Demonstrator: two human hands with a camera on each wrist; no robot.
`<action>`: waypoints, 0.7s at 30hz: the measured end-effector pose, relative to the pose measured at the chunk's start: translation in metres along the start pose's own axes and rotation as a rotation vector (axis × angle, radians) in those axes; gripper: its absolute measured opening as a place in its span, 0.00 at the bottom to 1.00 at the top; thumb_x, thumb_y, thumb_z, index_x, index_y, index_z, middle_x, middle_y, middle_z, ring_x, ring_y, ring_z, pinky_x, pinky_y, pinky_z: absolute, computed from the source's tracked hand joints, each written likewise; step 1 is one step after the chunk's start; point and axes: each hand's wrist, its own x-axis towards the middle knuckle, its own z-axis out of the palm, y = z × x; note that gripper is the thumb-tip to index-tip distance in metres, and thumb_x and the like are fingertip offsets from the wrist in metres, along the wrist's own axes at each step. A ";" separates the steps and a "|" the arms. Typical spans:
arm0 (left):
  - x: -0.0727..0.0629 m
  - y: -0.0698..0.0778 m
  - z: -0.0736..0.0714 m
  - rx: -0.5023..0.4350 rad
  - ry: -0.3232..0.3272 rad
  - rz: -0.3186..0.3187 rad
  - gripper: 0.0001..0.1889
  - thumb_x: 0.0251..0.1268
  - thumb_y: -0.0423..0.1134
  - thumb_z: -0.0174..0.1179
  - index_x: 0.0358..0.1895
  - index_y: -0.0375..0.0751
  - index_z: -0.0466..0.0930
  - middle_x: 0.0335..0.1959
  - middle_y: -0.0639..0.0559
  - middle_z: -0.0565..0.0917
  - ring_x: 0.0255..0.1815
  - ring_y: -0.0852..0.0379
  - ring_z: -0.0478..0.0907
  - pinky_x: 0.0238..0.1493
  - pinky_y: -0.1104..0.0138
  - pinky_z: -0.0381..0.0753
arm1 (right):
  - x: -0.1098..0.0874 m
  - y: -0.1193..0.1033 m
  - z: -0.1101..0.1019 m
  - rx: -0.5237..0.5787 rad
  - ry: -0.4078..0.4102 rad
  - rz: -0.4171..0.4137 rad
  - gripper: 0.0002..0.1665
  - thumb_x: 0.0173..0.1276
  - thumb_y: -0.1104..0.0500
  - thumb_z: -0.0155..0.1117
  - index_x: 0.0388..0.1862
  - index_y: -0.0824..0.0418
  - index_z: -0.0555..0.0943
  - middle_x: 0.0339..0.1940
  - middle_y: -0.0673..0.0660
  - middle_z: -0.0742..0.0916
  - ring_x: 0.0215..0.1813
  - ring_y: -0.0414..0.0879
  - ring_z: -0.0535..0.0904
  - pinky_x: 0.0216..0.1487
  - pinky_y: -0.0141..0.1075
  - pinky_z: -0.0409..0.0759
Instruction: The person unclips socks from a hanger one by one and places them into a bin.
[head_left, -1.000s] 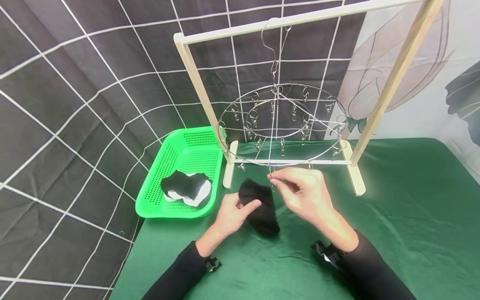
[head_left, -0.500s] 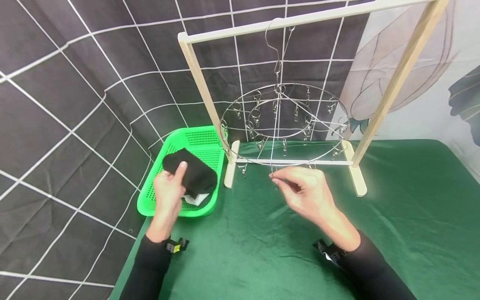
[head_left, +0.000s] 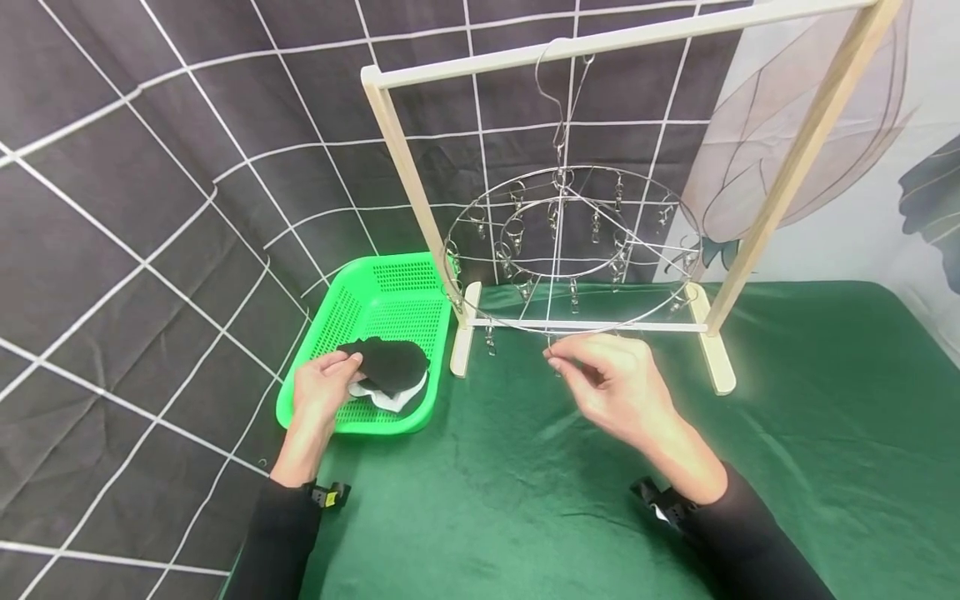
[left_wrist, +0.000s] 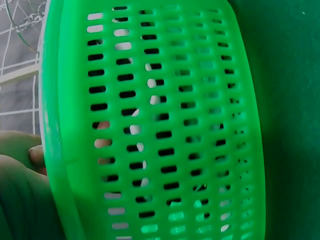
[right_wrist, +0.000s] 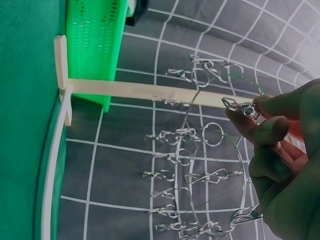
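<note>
My left hand (head_left: 321, 387) reaches over the near left rim of the green basket (head_left: 438, 333), thumb and fingers pinching the left edge of a black sock (head_left: 390, 365). That sock lies over white cloth (head_left: 393, 400) in the basket. In the left wrist view, the basket wall (left_wrist: 165, 125) hides most of the fingers. My right hand (head_left: 611, 375) pinches a metal clip (right_wrist: 240, 106) at the front of the round wire drying hanger (head_left: 517, 329). Nothing hangs from this clip.
A pale wooden rack (head_left: 408, 167) carries the hanger from its top bar, with its feet on the green-covered table (head_left: 480, 500). Several other metal clips (head_left: 574, 296) dangle from the two rings. A dark cloth (head_left: 300, 100) with a white grid stands behind.
My left hand has carried the black sock from beside the right hand leftward to the basket, then lowered it onto the cloths there. The right hand keeps its grip on the clip.
</note>
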 end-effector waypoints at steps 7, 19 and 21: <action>0.001 0.001 -0.001 0.050 -0.049 0.047 0.22 0.64 0.38 0.60 0.60 0.35 0.72 0.35 0.50 0.88 0.35 0.59 0.86 0.22 0.75 0.72 | -0.002 0.002 -0.008 -0.087 -0.032 -0.014 0.11 0.56 0.64 0.68 0.38 0.55 0.85 0.34 0.47 0.87 0.20 0.31 0.68 0.24 0.24 0.68; -0.049 0.024 0.013 0.532 0.353 0.760 0.05 0.62 0.38 0.58 0.35 0.44 0.83 0.19 0.58 0.82 0.20 0.61 0.79 0.25 0.64 0.75 | -0.016 -0.009 -0.037 -0.311 -0.032 0.065 0.08 0.58 0.56 0.62 0.36 0.56 0.82 0.25 0.43 0.81 0.20 0.33 0.66 0.20 0.27 0.65; -0.064 0.032 0.025 0.529 0.322 0.866 0.04 0.61 0.37 0.58 0.33 0.43 0.82 0.19 0.57 0.81 0.19 0.61 0.78 0.23 0.65 0.75 | -0.018 -0.009 -0.043 -0.325 -0.023 0.060 0.05 0.57 0.56 0.62 0.25 0.55 0.76 0.20 0.42 0.75 0.20 0.33 0.64 0.20 0.27 0.63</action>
